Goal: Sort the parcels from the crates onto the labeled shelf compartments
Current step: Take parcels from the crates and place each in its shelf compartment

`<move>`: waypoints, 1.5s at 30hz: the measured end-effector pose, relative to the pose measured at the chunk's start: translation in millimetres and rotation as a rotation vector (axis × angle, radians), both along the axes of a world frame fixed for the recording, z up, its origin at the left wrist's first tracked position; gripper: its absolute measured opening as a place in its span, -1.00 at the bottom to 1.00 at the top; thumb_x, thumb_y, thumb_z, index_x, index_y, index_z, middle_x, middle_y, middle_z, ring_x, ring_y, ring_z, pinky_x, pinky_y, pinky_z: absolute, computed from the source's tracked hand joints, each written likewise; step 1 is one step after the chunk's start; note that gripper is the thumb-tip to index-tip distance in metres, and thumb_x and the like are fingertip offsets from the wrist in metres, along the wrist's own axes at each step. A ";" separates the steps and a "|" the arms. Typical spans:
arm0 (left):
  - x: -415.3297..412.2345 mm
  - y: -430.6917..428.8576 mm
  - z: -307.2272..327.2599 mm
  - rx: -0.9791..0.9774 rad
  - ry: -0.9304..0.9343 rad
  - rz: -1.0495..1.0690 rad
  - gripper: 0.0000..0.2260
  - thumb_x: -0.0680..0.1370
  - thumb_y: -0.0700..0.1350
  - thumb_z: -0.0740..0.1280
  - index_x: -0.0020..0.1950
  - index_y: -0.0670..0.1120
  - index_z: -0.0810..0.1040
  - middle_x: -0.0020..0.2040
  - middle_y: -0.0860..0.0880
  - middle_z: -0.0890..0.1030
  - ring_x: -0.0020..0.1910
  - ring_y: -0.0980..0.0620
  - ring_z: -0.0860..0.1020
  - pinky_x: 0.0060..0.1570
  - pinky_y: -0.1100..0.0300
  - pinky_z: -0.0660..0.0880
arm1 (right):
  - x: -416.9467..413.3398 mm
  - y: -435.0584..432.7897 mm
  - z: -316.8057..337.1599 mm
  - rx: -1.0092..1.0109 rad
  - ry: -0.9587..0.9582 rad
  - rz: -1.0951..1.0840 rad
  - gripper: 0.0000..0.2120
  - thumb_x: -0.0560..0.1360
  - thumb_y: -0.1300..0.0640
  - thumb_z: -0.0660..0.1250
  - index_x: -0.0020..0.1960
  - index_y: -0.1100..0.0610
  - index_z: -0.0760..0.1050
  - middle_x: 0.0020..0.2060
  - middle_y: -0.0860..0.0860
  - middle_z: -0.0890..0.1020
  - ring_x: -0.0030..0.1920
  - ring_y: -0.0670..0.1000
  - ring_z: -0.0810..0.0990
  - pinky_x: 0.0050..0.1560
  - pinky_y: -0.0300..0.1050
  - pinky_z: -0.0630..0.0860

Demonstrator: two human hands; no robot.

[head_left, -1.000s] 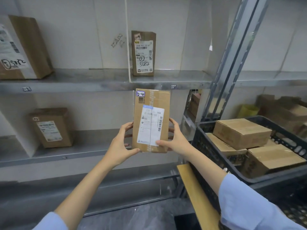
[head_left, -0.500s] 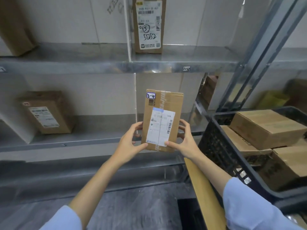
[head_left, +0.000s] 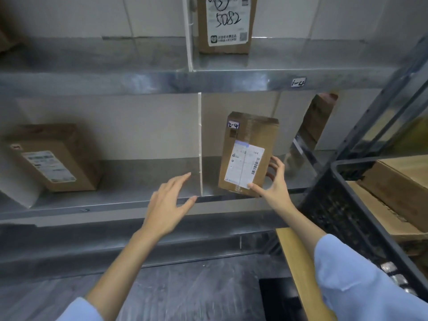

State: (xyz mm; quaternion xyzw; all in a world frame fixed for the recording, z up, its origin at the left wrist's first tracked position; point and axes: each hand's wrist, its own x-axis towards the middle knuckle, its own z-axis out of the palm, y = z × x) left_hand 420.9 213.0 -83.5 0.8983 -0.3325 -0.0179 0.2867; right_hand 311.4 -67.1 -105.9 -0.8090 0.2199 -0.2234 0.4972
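A tall brown cardboard parcel [head_left: 249, 154] marked "2-4" with a white shipping label stands tilted on the middle shelf [head_left: 139, 202], just right of the white divider [head_left: 199, 144]. My right hand [head_left: 274, 186] grips its lower right edge, thumb on the front and fingers behind. My left hand [head_left: 168, 205] hovers with fingers spread in front of the shelf edge, left of the divider, holding nothing. The black crate [head_left: 342, 218] at right holds more brown parcels [head_left: 400, 181].
Another parcel [head_left: 55, 158] leans in the compartment to the left. A parcel marked "5082" [head_left: 225, 24] stands on the upper shelf, whose edge carries a "1-4" tag [head_left: 298, 82]. A wooden board [head_left: 301, 269] sits under the crate. Slanted metal frame posts [head_left: 379, 117] rise at right.
The parcel moved forward from in front of the shelf into the compartment right of the divider. My left hand let go of it and drew back to the left.
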 end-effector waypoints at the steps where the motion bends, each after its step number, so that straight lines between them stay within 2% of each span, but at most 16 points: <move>1: 6.1 1.0 -3.8 0.046 -0.042 0.014 -0.43 0.55 0.28 0.11 0.54 0.16 0.21 0.50 0.11 0.32 0.41 0.03 0.32 0.33 -0.03 0.29 | 9.8 -2.3 -4.8 -0.019 0.001 0.003 -0.05 0.34 -0.03 0.60 0.50 -0.08 0.04 0.46 -0.09 0.29 0.42 -0.09 0.34 0.44 0.08 0.34; 4: 23.2 0.3 -15.6 0.129 -0.117 0.047 -0.36 0.51 0.35 -0.05 0.56 0.17 0.18 0.53 0.11 0.27 0.45 0.04 0.26 0.35 0.01 0.23 | 39.6 -7.5 -20.6 -0.061 0.004 0.032 -0.04 0.32 -0.08 0.59 0.50 -0.10 0.04 0.47 -0.01 0.30 0.44 0.00 0.33 0.45 0.20 0.33; 8: 42.2 -4.9 -31.9 0.208 -0.187 0.089 -0.37 0.53 0.34 -0.07 0.56 0.14 0.19 0.53 0.02 0.29 0.46 -0.04 0.27 0.36 -0.02 0.21 | 74.5 -10.3 -44.7 -0.076 -0.010 0.079 -0.03 0.34 0.06 0.60 0.52 -0.11 0.04 0.44 -0.04 0.31 0.38 -0.07 0.37 0.42 0.12 0.37; 10: 51.2 -9.9 -39.0 0.250 -0.229 0.107 -0.38 0.54 0.32 -0.06 0.53 0.10 0.27 0.53 -0.01 0.30 0.44 -0.09 0.30 0.33 -0.04 0.23 | 87.7 -12.1 -54.9 -0.055 -0.022 0.083 -0.02 0.34 0.11 0.60 0.50 -0.24 0.02 0.44 -0.10 0.29 0.34 -0.22 0.36 0.37 -0.03 0.40; 13: 61.7 -17.8 -47.2 0.297 -0.255 0.115 -0.39 0.55 0.31 -0.04 0.52 0.07 0.29 0.55 -0.01 0.26 0.45 -0.11 0.29 0.32 -0.06 0.22 | 102.4 -17.9 -64.8 -0.057 -0.040 0.084 -0.02 0.39 0.23 0.56 0.39 -0.38 -0.04 0.41 -0.16 0.25 0.25 -0.45 0.32 0.17 -0.49 0.35; 15: 66.0 -21.9 -51.4 0.309 -0.249 0.118 -0.39 0.54 0.31 -0.03 0.53 0.08 0.26 0.56 0.00 0.24 0.46 -0.11 0.27 0.33 -0.07 0.21 | 108.3 -21.6 -68.5 -0.039 -0.045 0.100 -0.07 0.41 0.29 0.53 0.39 -0.30 0.00 0.39 -0.18 0.24 0.27 -0.38 0.35 0.11 -0.58 0.34; 18: 66.1 -25.4 -54.5 0.330 -0.241 0.106 -0.38 0.54 0.32 -0.05 0.54 0.09 0.24 0.57 0.01 0.22 0.48 -0.11 0.24 0.33 -0.05 0.20 | 112.9 -22.7 -71.4 -0.001 -0.035 0.114 -0.11 0.41 0.32 0.51 0.42 -0.20 0.03 0.35 -0.34 0.23 0.35 -0.18 0.33 0.14 -0.50 0.41; 21: 64.8 -25.8 -53.4 0.342 -0.232 0.085 -0.37 0.53 0.31 -0.05 0.53 0.07 0.26 0.57 0.00 0.23 0.47 -0.11 0.25 0.32 -0.05 0.20 | 114.9 -23.4 -72.8 0.010 -0.008 0.117 -0.07 0.41 0.30 0.52 0.45 -0.21 -0.02 0.33 -0.41 0.22 0.34 -0.19 0.35 0.17 -0.38 0.45; 25: 61.4 -23.0 -47.5 0.355 -0.230 0.054 -0.39 0.53 0.30 -0.01 0.51 0.06 0.29 0.55 -0.02 0.26 0.45 -0.12 0.28 0.32 -0.06 0.22 | 108.7 -21.7 -67.4 0.032 0.036 0.102 -0.07 0.39 0.17 0.56 0.49 -0.16 0.00 0.40 -0.20 0.28 0.35 -0.14 0.37 0.14 -0.27 0.47; 29: 52.6 -16.4 -38.2 0.343 -0.221 0.020 -0.39 0.54 0.30 -0.01 0.52 0.05 0.28 0.52 -0.03 0.32 0.44 -0.12 0.30 0.32 -0.06 0.24 | 92.2 -16.2 -55.7 -0.106 0.125 0.049 -0.05 0.38 0.02 0.57 0.55 -0.09 0.02 0.50 -0.03 0.21 0.46 0.05 0.28 0.10 -0.32 0.47; 30: 49.1 -15.1 -35.1 0.339 -0.220 0.011 -0.39 0.55 0.29 -0.01 0.54 0.05 0.25 0.51 -0.03 0.33 0.43 -0.11 0.30 0.32 -0.05 0.23 | 85.9 -13.8 -51.2 -0.154 0.160 0.038 -0.08 0.40 -0.02 0.54 0.55 -0.09 0.03 0.51 -0.01 0.21 0.47 0.07 0.28 0.16 -0.28 0.49; 32: 41.3 -14.2 -27.4 0.324 -0.220 -0.013 -0.39 0.56 0.28 0.00 0.56 0.06 0.20 0.49 -0.03 0.35 0.43 -0.09 0.30 0.31 0.00 0.22 | 72.5 -7.7 -40.7 -0.246 0.247 0.024 -0.19 0.47 -0.12 0.44 0.56 -0.10 0.04 0.52 0.03 0.23 0.47 0.12 0.30 0.32 0.00 0.46; 34: 32.6 -16.3 -19.4 0.302 -0.220 -0.051 -0.40 0.57 0.27 0.01 0.57 0.05 0.20 0.49 -0.01 0.35 0.41 -0.04 0.31 0.31 0.04 0.23 | 58.4 -0.5 -29.0 -0.289 0.342 0.008 -0.28 0.54 -0.22 0.30 0.57 -0.11 0.05 0.52 0.04 0.24 0.47 0.15 0.32 0.35 0.15 0.38; 39: 5.6 -36.3 0.9 0.229 -0.225 -0.154 -0.42 0.59 0.25 0.06 0.57 0.07 0.20 0.47 0.00 0.38 0.40 0.01 0.34 0.31 0.06 0.27 | 16.0 14.7 4.1 -0.335 0.447 -0.018 -0.32 0.56 -0.35 0.10 0.58 -0.13 0.03 0.55 0.03 0.20 0.49 0.16 0.27 0.39 0.20 0.33; 42: -16.2 -56.2 18.0 0.184 -0.244 -0.166 -0.40 0.56 0.26 0.03 0.56 0.05 0.24 0.44 0.00 0.41 0.38 -0.01 0.37 0.26 0.05 0.30 | -18.7 22.5 32.0 -0.371 0.441 -0.047 -0.35 0.58 -0.34 0.07 0.59 -0.16 0.01 0.55 -0.02 0.19 0.50 0.13 0.26 0.39 0.18 0.33; 45: -42.5 -80.1 35.9 0.158 -0.254 -0.211 -0.36 0.55 0.31 -0.05 0.57 0.06 0.21 0.49 0.00 0.36 0.43 -0.04 0.33 0.34 -0.02 0.28 | -59.2 30.5 65.2 -0.417 0.419 -0.090 -0.36 0.59 -0.32 0.08 0.59 -0.15 0.02 0.55 -0.04 0.20 0.50 0.09 0.25 0.40 0.15 0.34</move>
